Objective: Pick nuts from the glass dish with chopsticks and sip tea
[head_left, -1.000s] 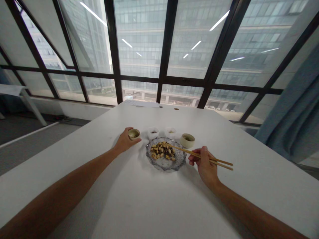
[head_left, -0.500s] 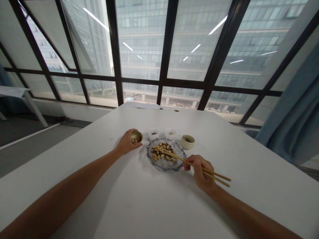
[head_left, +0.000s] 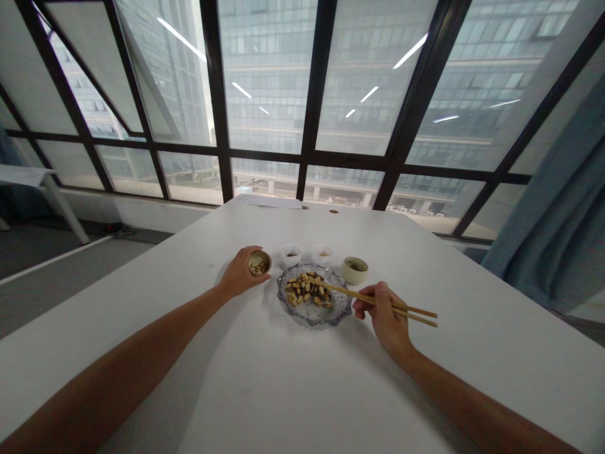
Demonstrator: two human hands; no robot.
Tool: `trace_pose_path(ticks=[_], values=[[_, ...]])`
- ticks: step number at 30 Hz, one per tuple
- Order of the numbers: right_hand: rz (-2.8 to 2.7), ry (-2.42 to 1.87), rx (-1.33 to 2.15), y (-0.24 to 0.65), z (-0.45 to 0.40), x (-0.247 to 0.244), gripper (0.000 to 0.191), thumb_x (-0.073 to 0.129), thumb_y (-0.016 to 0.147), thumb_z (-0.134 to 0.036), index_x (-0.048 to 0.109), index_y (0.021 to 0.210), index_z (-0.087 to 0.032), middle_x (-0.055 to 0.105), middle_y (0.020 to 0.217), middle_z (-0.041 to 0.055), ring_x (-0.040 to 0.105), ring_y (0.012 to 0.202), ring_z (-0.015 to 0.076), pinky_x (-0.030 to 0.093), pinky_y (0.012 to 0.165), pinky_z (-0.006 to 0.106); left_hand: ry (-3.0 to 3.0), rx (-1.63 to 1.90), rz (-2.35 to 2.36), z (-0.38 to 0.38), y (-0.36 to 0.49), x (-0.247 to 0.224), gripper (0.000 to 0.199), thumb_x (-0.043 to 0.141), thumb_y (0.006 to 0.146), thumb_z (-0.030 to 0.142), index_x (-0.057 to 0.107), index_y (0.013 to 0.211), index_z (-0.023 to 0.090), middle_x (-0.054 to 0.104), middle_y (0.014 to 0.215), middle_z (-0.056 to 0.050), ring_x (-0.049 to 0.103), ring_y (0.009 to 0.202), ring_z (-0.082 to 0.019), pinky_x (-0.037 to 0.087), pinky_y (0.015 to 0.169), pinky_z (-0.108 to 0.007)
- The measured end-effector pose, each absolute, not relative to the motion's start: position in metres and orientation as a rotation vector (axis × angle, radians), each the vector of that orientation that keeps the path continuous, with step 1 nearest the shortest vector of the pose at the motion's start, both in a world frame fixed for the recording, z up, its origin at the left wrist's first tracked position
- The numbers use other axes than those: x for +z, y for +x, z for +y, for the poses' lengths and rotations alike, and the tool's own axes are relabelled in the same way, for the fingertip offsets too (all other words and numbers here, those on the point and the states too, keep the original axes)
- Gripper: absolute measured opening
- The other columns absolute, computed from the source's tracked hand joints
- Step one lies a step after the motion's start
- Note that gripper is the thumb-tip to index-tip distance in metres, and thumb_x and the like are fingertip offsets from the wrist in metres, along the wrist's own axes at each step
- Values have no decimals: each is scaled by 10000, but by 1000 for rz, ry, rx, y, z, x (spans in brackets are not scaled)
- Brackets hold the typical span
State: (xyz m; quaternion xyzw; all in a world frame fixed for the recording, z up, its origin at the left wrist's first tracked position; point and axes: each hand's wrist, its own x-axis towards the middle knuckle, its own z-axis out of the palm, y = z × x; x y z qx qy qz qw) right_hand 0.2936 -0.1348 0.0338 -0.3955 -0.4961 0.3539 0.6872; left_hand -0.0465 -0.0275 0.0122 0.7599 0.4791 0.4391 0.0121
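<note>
My left hand is closed round a small greenish cup, tilted toward me, with several pale nuts inside. In my right hand is a pair of wooden chopsticks, whose tips reach over a scalloped glass plate. A heap of mixed nuts and dark seeds lies on the plate, mostly toward its left and back. The chopstick tips are at the top of the heap; whether they pinch a piece I cannot tell.
Behind the plate stand two small white bowls, the left one with dark bits and the right one with pale bits. A pale green cup sits right of them. Paper sheets lie at the white table's far edge.
My right hand has risen slightly away from me, and the chopsticks now lie flatter, their tips a little farther back on the heap. My left hand and cup have hardly moved.
</note>
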Motion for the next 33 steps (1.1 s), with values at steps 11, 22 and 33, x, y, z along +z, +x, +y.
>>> trace_pose_path(ticks=[11,22,33], values=[[-894,-876,985,307,-115,28,568,764,680,-723,629,669,-172,608,457,12,520,347,124,393,323,224,1854,1158,1876,-22,-52,23,723,731,697,621,541,1256,202,733,1102,-100,717,1001,-271,558,878,-363],[-874,-899,1040,323,-106,26,559,780,645,-721,631,652,-182,605,448,22,520,340,137,393,319,241,2490,883,1673,23,-6,55,703,667,789,602,532,1340,186,628,1381,-180,614,1248,-365,442,1065,-502],[-868,-889,997,329,-99,23,592,737,678,-755,617,668,-175,601,452,22,525,331,135,390,311,238,2626,611,1450,41,9,79,762,730,703,412,488,1378,153,699,1243,-179,687,1116,-319,523,952,-402]])
